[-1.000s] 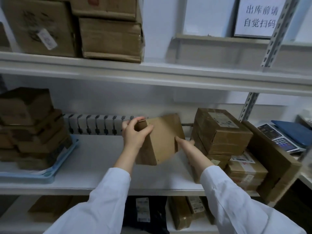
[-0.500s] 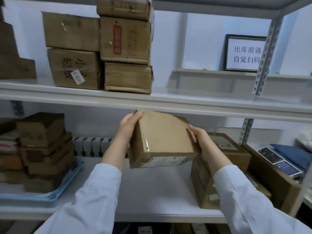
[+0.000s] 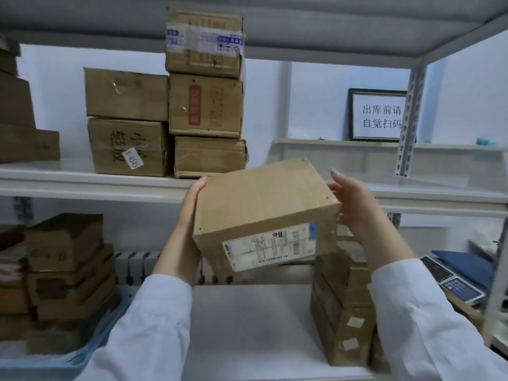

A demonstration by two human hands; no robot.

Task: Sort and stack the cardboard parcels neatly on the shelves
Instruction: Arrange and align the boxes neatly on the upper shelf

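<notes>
Head view: plain brown cardboard parcel with a white shipping label (image 3: 264, 213) is in the air at frame centre, level with the front lip of the white metal upper shelf (image 3: 439, 193) and above the lower shelf board, touching neither. Left hand (image 3: 187, 224) presses flat on its left end, fingers straight up the side. Right hand (image 3: 357, 213) cups the right end, fingers relaxed, one fingertip clear of the cardboard. Thumbs are hidden. It looks like a squeeze between palms, not a wrapped grasp. Risks: with a palm clamp on smooth cardboard, less pressure probably lets it slip down onto the stack of small brown boxes (image 3: 343, 312) at 5 o'clock. The far edge could catch the shelf lip going in. A push toward 11 o'clock could nudge the three-high column of taped brown cartons (image 3: 206, 105), which looks unevenly stacked. Long axis runs hand to hand, roughly 8 to 2 o'clock, right end higher. Label face points at the camera and slightly down; plain top faces up.
</notes>
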